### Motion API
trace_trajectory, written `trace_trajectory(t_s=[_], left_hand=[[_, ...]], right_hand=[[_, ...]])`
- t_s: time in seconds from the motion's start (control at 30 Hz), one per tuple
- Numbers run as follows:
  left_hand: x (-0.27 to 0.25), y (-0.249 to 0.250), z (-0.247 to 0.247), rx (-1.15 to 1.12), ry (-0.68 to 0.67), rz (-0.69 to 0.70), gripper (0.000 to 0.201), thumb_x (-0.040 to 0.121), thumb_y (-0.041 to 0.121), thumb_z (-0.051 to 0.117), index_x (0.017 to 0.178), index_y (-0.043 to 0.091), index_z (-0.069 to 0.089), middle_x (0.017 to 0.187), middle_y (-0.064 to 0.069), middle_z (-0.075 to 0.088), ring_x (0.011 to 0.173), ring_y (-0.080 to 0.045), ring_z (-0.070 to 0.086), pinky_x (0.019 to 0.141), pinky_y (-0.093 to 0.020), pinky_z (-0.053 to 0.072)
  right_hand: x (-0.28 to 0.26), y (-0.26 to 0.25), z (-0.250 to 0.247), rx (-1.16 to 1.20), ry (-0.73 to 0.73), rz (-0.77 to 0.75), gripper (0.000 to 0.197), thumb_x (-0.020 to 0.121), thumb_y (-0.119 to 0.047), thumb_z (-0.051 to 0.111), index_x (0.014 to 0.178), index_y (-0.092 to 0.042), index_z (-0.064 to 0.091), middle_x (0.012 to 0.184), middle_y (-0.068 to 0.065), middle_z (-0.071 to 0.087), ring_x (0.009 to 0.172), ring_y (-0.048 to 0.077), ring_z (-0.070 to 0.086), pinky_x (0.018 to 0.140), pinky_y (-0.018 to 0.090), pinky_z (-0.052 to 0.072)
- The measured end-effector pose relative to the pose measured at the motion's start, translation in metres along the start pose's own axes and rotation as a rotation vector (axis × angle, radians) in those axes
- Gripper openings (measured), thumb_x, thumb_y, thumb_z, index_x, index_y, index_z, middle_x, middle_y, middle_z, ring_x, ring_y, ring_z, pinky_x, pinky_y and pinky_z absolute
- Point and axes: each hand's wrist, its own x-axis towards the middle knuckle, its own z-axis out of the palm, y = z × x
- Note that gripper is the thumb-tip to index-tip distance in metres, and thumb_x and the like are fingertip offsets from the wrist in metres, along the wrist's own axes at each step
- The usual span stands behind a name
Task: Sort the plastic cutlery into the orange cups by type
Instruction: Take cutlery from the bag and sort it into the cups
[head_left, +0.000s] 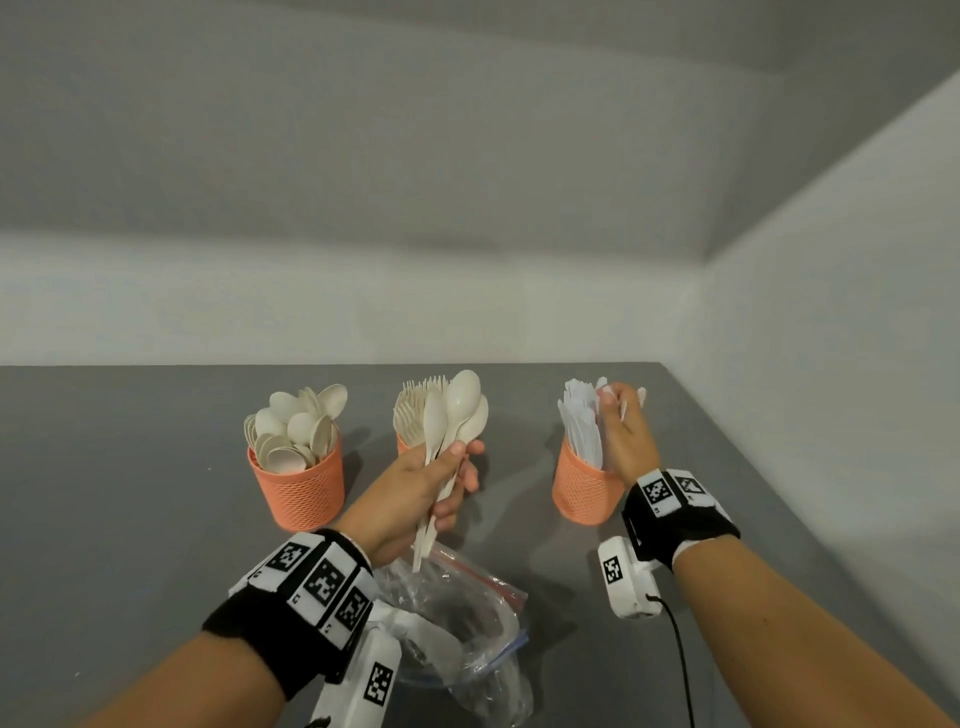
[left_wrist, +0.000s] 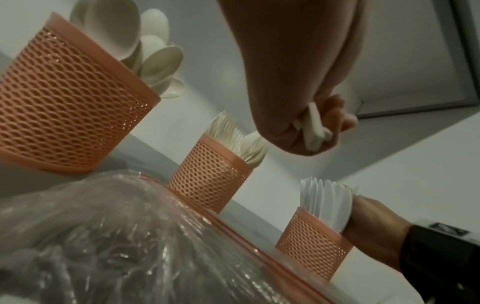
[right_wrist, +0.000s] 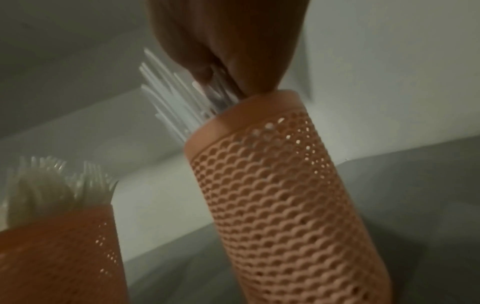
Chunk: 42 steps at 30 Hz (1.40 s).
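Your left hand (head_left: 415, 486) is grasping 3 spoons (head_left: 457, 410) above the plastic bag (head_left: 457, 608), your right hand (head_left: 623, 436) is pinching a knife (head_left: 625, 410) over the right cup (head_left: 582, 491) of knives, 3 orange cups are standing on the gray table (head_left: 130, 493).

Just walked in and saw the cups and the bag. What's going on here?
A person is sorting plastic cutlery into three orange cups. The left hand grips a bunch of spoons above an emptied-looking plastic bag. The right hand is at the knives in the right cup. The left cup holds spoons, the middle cup forks.
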Motion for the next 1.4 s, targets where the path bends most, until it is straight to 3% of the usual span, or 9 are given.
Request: trace_trajectory(t_s=[0.1, 0.23, 0.37, 0.63, 0.8, 0.9, 1.07, 1.2, 1.4], left_hand=[[0.0, 0.003, -0.002, -0.079, -0.051, -0.028, 0.024, 0.098, 0.024, 0.04, 0.101, 0.007, 0.056, 0.061, 0.002, 0.048, 0.04, -0.005, 0.032, 0.038, -0.017, 0.033], [0.003, 0.004, -0.002, -0.03, -0.048, 0.0, 0.019, 0.091, 0.019, 0.054, 0.075, 0.013, 0.045, 0.05, 0.006, 0.036, 0.041, -0.005, 0.03, 0.04, -0.015, 0.031], [0.007, 0.001, 0.007, 0.114, -0.048, 0.022, 0.022, 0.081, -0.003, 0.065, 0.074, 0.014, 0.052, 0.056, 0.0, 0.041, 0.045, -0.007, 0.035, 0.041, -0.017, 0.031], [-0.011, 0.014, -0.015, 0.378, -0.017, -0.04, 0.054, 0.072, 0.001, 0.074, 0.12, 0.014, 0.051, 0.09, 0.0, 0.063, 0.08, -0.008, 0.061, 0.069, -0.02, 0.053], [-0.04, 0.029, -0.08, 0.529, 0.511, 0.372, 0.066, 0.058, 0.031, 0.082, 0.116, 0.023, 0.051, 0.096, 0.005, 0.053, 0.084, -0.004, 0.051, 0.072, -0.008, 0.044], [-0.051, 0.024, -0.137, 0.526, 0.768, 0.344, 0.098, 0.044, 0.049, 0.082, 0.129, 0.025, 0.038, 0.113, 0.003, 0.044, 0.093, -0.01, 0.046, 0.073, -0.015, 0.043], [-0.043, -0.002, -0.17, 0.683, 0.531, 0.04, 0.144, 0.031, 0.054, 0.084, 0.148, 0.023, 0.007, 0.149, -0.002, 0.028, 0.133, -0.019, 0.033, 0.111, -0.042, 0.033], [-0.023, -0.01, -0.169, 0.59, 0.485, 0.062, 0.135, 0.047, 0.028, 0.092, 0.149, 0.026, 0.002, 0.146, 0.0, 0.037, 0.129, -0.012, 0.041, 0.11, -0.036, 0.034], [-0.013, -0.011, -0.166, 0.612, 0.497, 0.048, 0.132, 0.036, 0.048, 0.082, 0.146, 0.031, 0.011, 0.142, 0.001, 0.044, 0.127, -0.018, 0.048, 0.107, -0.041, 0.039]], right_hand=[[0.0, -0.009, -0.005, 0.005, 0.023, -0.079, 0.06, 0.087, -0.042, 0.053, 0.139, -0.02, 0.031, 0.117, 0.001, 0.046, 0.112, 0.014, 0.045, 0.095, 0.022, 0.035], [-0.024, -0.05, 0.001, 0.015, 0.155, -0.372, 0.071, 0.073, -0.049, 0.058, 0.135, -0.021, 0.037, 0.111, -0.004, 0.046, 0.102, 0.004, 0.046, 0.088, 0.007, 0.034], [-0.065, -0.074, 0.046, 0.123, -0.419, -0.088, 0.088, 0.062, -0.044, 0.075, 0.137, -0.028, 0.03, 0.112, 0.006, 0.061, 0.104, 0.019, 0.061, 0.096, 0.03, 0.048], [-0.089, -0.098, 0.096, 0.447, -0.47, 0.026, 0.044, 0.086, 0.004, 0.056, 0.113, -0.029, 0.044, 0.096, 0.008, 0.063, 0.081, 0.014, 0.065, 0.076, 0.027, 0.055], [-0.074, -0.118, 0.126, 0.709, -0.366, 0.144, 0.051, 0.083, 0.014, 0.047, 0.114, -0.026, 0.045, 0.099, 0.004, 0.054, 0.085, 0.016, 0.055, 0.075, 0.029, 0.049], [-0.072, -0.124, 0.151, 0.85, -0.264, 0.233, 0.039, 0.081, 0.015, 0.044, 0.103, -0.017, 0.051, 0.082, 0.004, 0.053, 0.073, 0.012, 0.051, 0.071, 0.024, 0.042], [-0.069, -0.14, 0.19, 0.696, -0.168, 0.01, 0.04, 0.083, 0.012, 0.051, 0.092, -0.027, 0.048, 0.082, -0.002, 0.052, 0.075, 0.005, 0.054, 0.069, 0.011, 0.047], [-0.07, -0.135, 0.217, 0.611, -0.255, -0.007, 0.041, 0.081, 0.016, 0.05, 0.084, -0.025, 0.047, 0.079, 0.002, 0.05, 0.073, 0.01, 0.051, 0.063, 0.011, 0.046], [-0.07, -0.115, 0.23, 0.661, -0.421, 0.25, 0.04, 0.077, 0.023, 0.046, 0.088, -0.016, 0.048, 0.074, 0.005, 0.051, 0.068, 0.014, 0.056, 0.057, 0.019, 0.049]])
